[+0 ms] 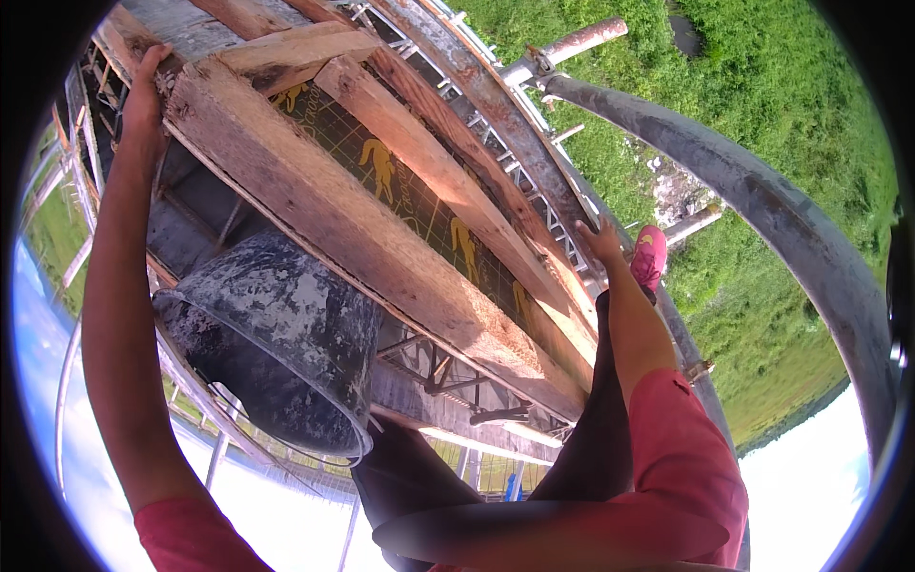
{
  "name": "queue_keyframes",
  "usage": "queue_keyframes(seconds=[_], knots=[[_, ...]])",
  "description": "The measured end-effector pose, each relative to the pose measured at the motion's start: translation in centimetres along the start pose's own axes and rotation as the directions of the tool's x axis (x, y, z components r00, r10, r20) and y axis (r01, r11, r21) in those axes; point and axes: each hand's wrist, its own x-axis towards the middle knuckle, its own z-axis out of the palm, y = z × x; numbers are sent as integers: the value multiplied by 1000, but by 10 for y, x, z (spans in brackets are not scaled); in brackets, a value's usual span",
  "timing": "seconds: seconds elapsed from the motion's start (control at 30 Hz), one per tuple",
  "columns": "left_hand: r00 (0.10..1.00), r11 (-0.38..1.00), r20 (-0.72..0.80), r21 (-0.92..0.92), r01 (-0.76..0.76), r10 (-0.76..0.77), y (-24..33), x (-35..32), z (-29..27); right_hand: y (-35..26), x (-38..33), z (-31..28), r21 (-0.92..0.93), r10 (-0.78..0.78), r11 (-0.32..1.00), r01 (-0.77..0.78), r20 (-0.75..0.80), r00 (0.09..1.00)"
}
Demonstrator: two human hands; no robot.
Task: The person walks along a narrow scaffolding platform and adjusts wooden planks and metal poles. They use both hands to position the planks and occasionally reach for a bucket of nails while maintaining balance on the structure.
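My left hand (145,103) is closed at the far left end of a rough wooden beam (353,229), its fingers partly hidden against the wood. The beam edges a timber-framed plywood panel (419,205) with a dark printed face and yellow figures. On the right, my right hand (601,240) rests with thumb and fingers apart at a rusty metal beam (515,129), holding nothing I can make out. Below my left forearm's side of the panel, a black bucket (286,315) splashed with dried cement is tipped, its mouth toward the lower left.
A thick curved grey pipe (753,176) sweeps down the right side. A short rusty pipe (581,40) sticks out at the top. Grass (782,95) lies far below. Metal lattice bars (443,370) run beneath the panel. My pink shoe (650,255) is beside my right hand.
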Motion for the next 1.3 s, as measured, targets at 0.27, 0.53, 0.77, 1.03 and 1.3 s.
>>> queue_keyframes(seconds=[0.27,0.53,0.77,1.03,1.3], knots=[[1000,1000,-28,20,4,-3,5,-11,9,4,39,31,-156,75,984,-87,-80,994],[985,997,-155,-5,-71,69,3,-15,14,-31,26,36,-177,-50,984,17,-181,982],[977,996,-195,52,-75,83,-5,-3,7,-132,39,27,-70,-24,997,7,-248,968],[964,990,-231,76,-117,132,0,-5,6,-239,27,-26,-82,-218,976,203,-312,925],[958,991,-264,98,-88,111,-2,-5,11,-299,-65,-119,-80,-129,990,113,-226,965]])
